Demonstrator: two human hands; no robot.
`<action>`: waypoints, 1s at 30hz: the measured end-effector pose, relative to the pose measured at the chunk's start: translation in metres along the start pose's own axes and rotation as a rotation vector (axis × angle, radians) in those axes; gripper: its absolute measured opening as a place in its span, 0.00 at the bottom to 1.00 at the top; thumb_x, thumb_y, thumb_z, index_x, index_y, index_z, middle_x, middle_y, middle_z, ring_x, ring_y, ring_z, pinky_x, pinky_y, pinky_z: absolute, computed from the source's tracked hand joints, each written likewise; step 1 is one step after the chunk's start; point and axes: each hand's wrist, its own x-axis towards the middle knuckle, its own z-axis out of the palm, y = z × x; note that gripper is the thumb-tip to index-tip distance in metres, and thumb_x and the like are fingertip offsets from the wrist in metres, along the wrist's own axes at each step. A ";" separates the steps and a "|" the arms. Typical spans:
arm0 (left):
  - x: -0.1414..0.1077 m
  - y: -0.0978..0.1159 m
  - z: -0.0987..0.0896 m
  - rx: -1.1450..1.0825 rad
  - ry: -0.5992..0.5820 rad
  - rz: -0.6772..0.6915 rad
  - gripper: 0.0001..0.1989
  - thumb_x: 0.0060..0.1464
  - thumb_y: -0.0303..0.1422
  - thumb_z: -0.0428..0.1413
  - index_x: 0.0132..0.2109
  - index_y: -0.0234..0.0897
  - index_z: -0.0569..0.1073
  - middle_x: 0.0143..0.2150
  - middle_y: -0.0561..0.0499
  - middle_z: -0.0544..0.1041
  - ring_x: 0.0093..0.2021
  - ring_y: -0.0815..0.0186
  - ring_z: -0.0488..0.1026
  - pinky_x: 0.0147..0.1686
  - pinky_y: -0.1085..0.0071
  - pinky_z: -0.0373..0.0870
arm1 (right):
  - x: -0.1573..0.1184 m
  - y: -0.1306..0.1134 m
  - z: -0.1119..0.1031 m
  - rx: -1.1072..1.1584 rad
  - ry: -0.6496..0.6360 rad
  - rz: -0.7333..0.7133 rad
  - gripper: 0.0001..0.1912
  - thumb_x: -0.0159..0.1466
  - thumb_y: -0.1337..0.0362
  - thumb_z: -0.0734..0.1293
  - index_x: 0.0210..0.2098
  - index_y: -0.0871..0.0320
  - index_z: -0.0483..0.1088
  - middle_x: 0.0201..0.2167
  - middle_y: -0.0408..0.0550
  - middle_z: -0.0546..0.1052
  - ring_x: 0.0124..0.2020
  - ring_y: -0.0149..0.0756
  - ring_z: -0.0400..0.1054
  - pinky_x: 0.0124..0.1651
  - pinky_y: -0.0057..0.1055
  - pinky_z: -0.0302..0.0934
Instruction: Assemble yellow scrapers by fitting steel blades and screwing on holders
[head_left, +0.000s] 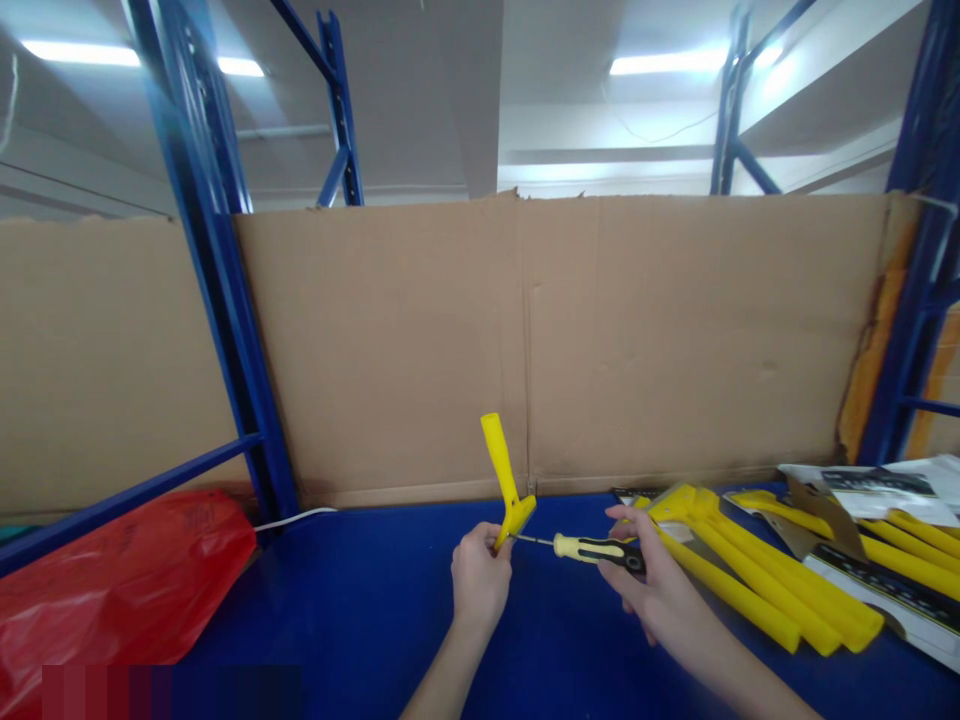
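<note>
My left hand (481,565) is closed around the lower end of a yellow plastic handle (498,455). The handle stands upright, with a short angled head at its bottom. In my right hand (651,575) is a screwdriver (600,550) with a cream and black grip, held between thumb and fingers. It lies nearly level, and its thin metal shaft points left. The tip meets the head of the yellow handle close to my left fingertips. Whether it sits in a screw is too small to tell.
Several more yellow handles (757,580) lie in a pile on the blue tabletop (360,610), right of my right hand. Beyond them are printed packages (892,595). A red plastic bag (127,580) rests at the left. Cardboard (405,350) and blue rack posts (225,300) stand behind.
</note>
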 end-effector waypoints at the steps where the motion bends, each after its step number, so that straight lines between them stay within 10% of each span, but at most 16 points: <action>1: 0.000 0.000 0.000 -0.002 0.001 0.002 0.05 0.51 0.24 0.54 0.33 0.35 0.74 0.33 0.48 0.80 0.33 0.65 0.77 0.28 0.75 0.67 | 0.001 0.001 -0.001 0.016 -0.008 0.000 0.24 0.54 0.55 0.63 0.49 0.48 0.55 0.38 0.43 0.66 0.15 0.24 0.60 0.07 0.21 0.49; 8: 0.000 0.000 -0.001 -0.010 0.012 -0.005 0.06 0.51 0.24 0.54 0.34 0.36 0.75 0.33 0.48 0.80 0.33 0.64 0.77 0.28 0.75 0.68 | 0.001 0.000 -0.001 -0.150 -0.070 0.114 0.17 0.61 0.49 0.55 0.36 0.54 0.65 0.18 0.38 0.65 0.10 0.27 0.57 0.09 0.22 0.51; 16: 0.001 -0.001 -0.002 -0.030 0.023 -0.034 0.06 0.50 0.24 0.55 0.34 0.36 0.75 0.33 0.49 0.80 0.31 0.65 0.77 0.26 0.76 0.67 | 0.001 0.009 0.003 0.015 -0.045 0.015 0.21 0.52 0.59 0.63 0.45 0.49 0.58 0.37 0.42 0.67 0.14 0.22 0.56 0.08 0.20 0.49; 24: 0.000 -0.002 0.000 -0.018 0.024 -0.008 0.05 0.50 0.24 0.56 0.33 0.36 0.75 0.32 0.49 0.80 0.31 0.65 0.77 0.28 0.75 0.67 | 0.000 -0.001 0.005 -0.029 -0.006 0.149 0.20 0.60 0.46 0.53 0.40 0.54 0.59 0.20 0.35 0.64 0.09 0.23 0.54 0.07 0.18 0.47; 30: 0.000 -0.002 0.000 -0.020 0.037 -0.035 0.05 0.50 0.24 0.56 0.33 0.36 0.76 0.32 0.49 0.80 0.31 0.66 0.77 0.27 0.76 0.67 | -0.007 -0.010 0.004 0.125 -0.032 0.081 0.27 0.51 0.53 0.63 0.48 0.48 0.53 0.40 0.42 0.63 0.18 0.25 0.62 0.08 0.19 0.50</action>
